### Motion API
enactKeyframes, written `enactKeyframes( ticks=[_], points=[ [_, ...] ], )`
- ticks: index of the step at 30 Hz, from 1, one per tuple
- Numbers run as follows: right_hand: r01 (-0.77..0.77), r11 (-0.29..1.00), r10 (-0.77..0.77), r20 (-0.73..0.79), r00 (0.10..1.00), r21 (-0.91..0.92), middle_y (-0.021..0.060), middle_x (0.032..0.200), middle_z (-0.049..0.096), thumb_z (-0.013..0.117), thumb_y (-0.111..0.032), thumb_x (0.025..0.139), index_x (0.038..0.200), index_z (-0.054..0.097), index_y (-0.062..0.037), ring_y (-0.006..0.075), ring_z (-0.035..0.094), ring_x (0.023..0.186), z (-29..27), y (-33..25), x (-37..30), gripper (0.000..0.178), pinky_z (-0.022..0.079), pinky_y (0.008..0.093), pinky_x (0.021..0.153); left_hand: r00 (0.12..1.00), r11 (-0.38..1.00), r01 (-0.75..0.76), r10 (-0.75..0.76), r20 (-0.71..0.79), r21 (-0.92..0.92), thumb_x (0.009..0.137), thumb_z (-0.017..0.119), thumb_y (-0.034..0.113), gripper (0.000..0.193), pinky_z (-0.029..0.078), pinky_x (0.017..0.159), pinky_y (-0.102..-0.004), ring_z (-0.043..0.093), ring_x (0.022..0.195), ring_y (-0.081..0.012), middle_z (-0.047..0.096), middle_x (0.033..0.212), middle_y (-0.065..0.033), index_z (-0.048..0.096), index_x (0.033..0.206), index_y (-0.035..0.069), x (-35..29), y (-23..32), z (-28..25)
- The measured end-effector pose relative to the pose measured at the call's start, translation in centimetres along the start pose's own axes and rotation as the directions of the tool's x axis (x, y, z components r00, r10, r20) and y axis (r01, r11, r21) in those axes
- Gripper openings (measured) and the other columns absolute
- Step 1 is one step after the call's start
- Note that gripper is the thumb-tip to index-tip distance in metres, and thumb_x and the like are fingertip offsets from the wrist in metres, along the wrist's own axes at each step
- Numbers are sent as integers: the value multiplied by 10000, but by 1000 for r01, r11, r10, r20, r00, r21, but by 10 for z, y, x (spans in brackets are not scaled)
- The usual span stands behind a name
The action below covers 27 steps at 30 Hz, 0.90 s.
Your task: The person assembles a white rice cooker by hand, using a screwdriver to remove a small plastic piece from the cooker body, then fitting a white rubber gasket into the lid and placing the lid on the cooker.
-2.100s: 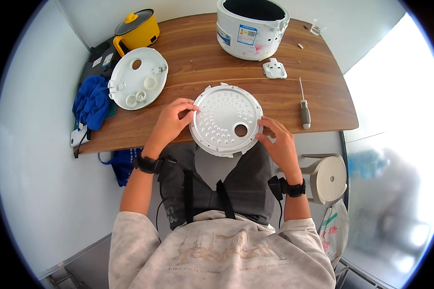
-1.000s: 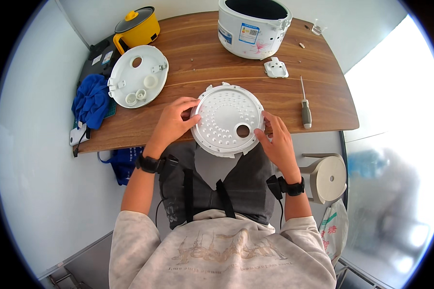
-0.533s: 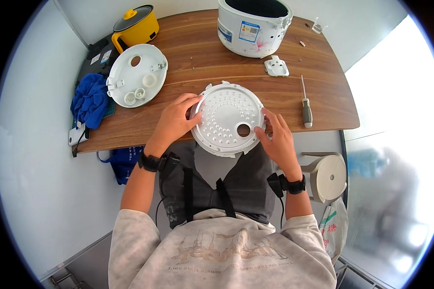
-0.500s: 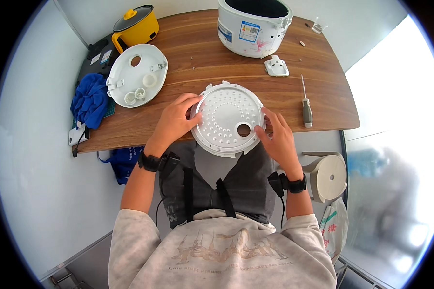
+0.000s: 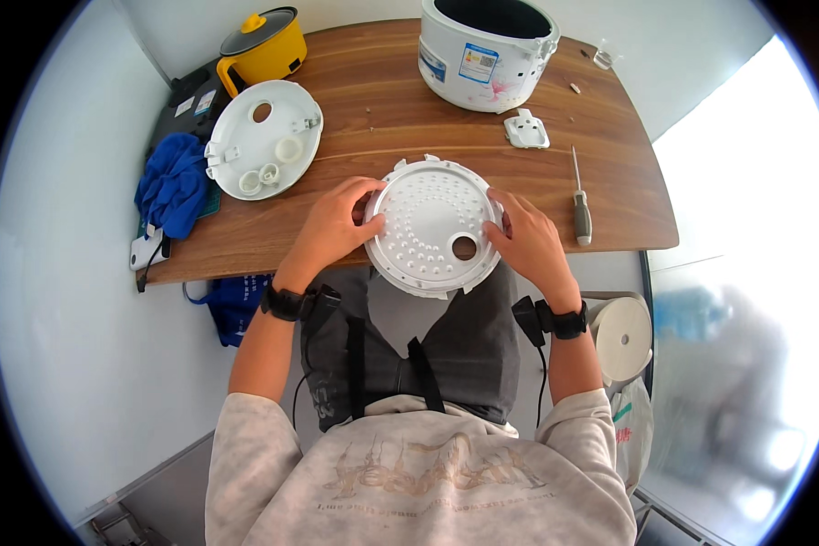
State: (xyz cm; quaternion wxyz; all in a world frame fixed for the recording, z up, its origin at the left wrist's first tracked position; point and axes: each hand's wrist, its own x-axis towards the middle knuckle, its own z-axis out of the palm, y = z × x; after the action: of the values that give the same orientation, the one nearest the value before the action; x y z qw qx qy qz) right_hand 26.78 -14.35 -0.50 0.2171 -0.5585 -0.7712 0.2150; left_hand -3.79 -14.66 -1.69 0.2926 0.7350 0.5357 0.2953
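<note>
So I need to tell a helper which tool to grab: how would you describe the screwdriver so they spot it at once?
Start at the wooden table and go to its right end, beyond the right hand. The screwdriver lies there alone, pointing away from the person. It is the only slim tool there: thin metal shaft, dark grey handle, unlike the flat white plastic part farther back.

You wore a pale beige sweatshirt (image 5: 409, 473) with a faded chest print, sleeves pushed up, a black wristband with cable on each wrist, grey trousers.

rice cooker (image 5: 487, 50) top cropped, right room side blurred
</note>
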Motion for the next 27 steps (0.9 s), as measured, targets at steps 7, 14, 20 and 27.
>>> enactKeyframes(
  ticks=[7, 14, 20, 27],
  points=[
    [25, 1000, -25, -10, 1000, 18, 161, 1148, 666, 681, -188, 886, 1300, 591, -56, 386, 652, 992, 1, 1, -2, 444, 521, 464, 846, 1000, 1000, -2, 3, 23, -28, 848, 739, 84, 419, 601, 898, -347, 666, 1088, -251, 638, 1288, -111, 624, 1241, -3, 1, 0, -1],
    [47, 999, -46, -36, 998, 15, 170, 1146, 665, 685, -184, 881, 1298, 588, -49, 392, 652, 1001, 5, 3, -2, 449, 524, 465, 847, 999, 999, -33, 33, 5, 6, 849, 735, 72, 415, 601, 894, -345, 670, 1084, -258, 640, 1297, -120, 618, 1240, -6, 0, -1, -1],
    [-11, 995, 13, -27, 1000, 97, 170, 1073, 664, 667, -138, 868, 1274, 596, -33, 353, 652, 896, 1, 0, -3, 426, 518, 447, 802, 1000, 1000, -9, 9, 9, -7, 852, 730, 89, 416, 599, 897, -351, 669, 1089, -260, 639, 1295, -122, 617, 1243, 1, 1, 1, 0],
    [8, 993, -3, -45, 999, 122, 165, 1050, 660, 661, -130, 865, 1263, 611, -13, 339, 645, 863, 4, 3, -5, 418, 516, 434, 791, 999, 998, -31, 32, -8, 56, 857, 728, 113, 438, 597, 900, -352, 666, 1094, -267, 637, 1298, -107, 616, 1271, 24, 1, 1, 2]
  ],
)
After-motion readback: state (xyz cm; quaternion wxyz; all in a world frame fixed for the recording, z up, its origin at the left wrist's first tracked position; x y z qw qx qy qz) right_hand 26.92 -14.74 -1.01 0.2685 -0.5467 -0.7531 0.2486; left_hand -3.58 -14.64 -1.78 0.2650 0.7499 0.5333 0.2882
